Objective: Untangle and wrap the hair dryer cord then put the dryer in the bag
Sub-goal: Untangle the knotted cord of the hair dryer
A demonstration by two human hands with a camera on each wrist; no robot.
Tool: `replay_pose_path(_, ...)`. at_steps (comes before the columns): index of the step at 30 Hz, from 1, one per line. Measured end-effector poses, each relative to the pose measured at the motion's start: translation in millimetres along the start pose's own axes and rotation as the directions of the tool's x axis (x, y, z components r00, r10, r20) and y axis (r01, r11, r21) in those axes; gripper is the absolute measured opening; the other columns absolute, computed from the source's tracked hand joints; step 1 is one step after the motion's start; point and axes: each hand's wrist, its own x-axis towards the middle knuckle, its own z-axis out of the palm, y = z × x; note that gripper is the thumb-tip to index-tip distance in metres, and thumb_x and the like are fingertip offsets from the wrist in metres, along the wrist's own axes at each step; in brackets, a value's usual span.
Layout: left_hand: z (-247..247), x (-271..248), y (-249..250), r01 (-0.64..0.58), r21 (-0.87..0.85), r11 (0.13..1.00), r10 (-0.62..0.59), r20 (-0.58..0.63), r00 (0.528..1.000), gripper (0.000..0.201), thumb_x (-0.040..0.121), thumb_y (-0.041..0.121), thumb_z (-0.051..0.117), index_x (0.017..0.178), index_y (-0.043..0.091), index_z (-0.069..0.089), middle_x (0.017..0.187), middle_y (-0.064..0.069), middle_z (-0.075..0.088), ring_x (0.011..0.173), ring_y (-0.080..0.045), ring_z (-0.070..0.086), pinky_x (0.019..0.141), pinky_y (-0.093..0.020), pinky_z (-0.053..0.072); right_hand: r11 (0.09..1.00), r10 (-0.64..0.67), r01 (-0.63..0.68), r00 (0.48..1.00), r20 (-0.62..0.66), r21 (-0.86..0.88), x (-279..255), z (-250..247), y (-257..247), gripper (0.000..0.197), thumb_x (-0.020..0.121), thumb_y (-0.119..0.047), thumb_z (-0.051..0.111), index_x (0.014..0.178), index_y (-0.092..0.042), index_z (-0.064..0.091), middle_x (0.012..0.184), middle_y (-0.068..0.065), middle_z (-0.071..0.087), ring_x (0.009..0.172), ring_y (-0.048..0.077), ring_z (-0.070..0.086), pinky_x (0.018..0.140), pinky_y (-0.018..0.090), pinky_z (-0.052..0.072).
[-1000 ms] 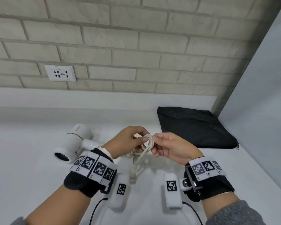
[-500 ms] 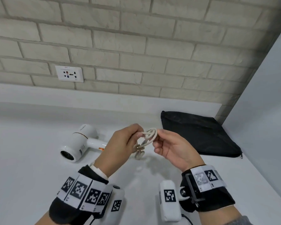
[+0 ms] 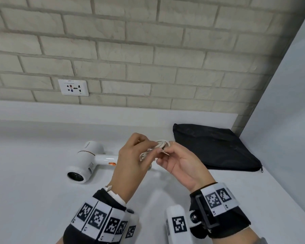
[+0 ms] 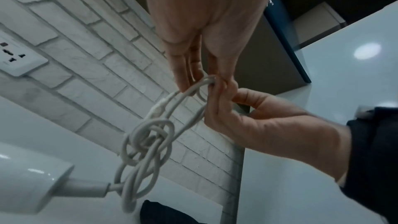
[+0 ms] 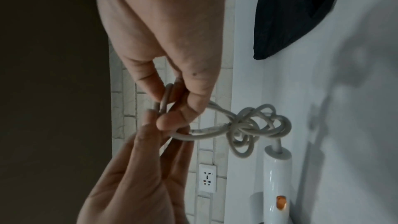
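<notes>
Where counter [image 3: 33, 191] meets brick wall [image 3: 130, 50]

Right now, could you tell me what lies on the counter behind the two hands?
Behind the hands lies the black bag, flat against the brick wall. The hair dryer lies to the left; its handle end and the lower cord are hidden by the left hand.

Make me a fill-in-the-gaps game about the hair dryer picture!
1. Both hands, left and right, pinch the white ____.
2. The hair dryer lies on the counter, to the ____ of the hands.
3. The bag lying flat by the wall is ____ in colour.
4. The cord is still ____, not wrapped.

Missing words: cord; left; black; tangled
</notes>
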Motion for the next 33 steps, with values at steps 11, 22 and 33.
replay_pose_path(11,4.7,-0.1,-24.7,0.269,-0.056,0.961,-0.273,-0.073,0.959,0.014,0.095,0.014,0.041,0.083,0.018,0.046,0.099,-0.006,0.053,0.085,-0.021,0.063,0.081,-0.03,0.053,0.853,0.189,-0.151,0.982,0.026,-0.499,-3.7,-17.7,7.2,0.03,0.081,0.013,0.031,0.076,-0.009,0.05,0.056,0.003,0.044,0.049,0.015,0.05,0.065,0.034,0.056)
replay_pose_path(22,-5.4,9.0,-22.1,0.311,-0.196,0.93,-0.322,-0.023,0.946,0.018,0.096,0.012,0.039,0.08,0.016,0.045,0.068,0.005,0.052,0.06,-0.009,0.046,0.063,-0.015,0.041,0.887,0.152,-0.211,0.973,-0.171,-0.411,2.3,-21.4,16.6,0.023,0.097,-0.006,0.037,0.096,-0.009,0.059,0.053,0.0,0.037,0.046,0.009,0.039,0.047,0.021,0.044)
replay_pose_path(33,-29.3,8.8,-24.1,0.604,-0.493,0.626,-0.426,0.433,0.794,0.014,0.096,0.023,0.038,0.085,0.02,0.045,0.085,-0.007,0.059,0.057,-0.012,0.055,0.078,-0.029,0.049,0.524,-0.219,0.11,0.976,-0.009,-0.844,-0.7,-21.4,-5.9,0.015,0.091,-0.02,0.053,0.088,-0.019,0.068,0.056,-0.019,0.057,0.05,-0.001,0.049,0.05,0.008,0.037)
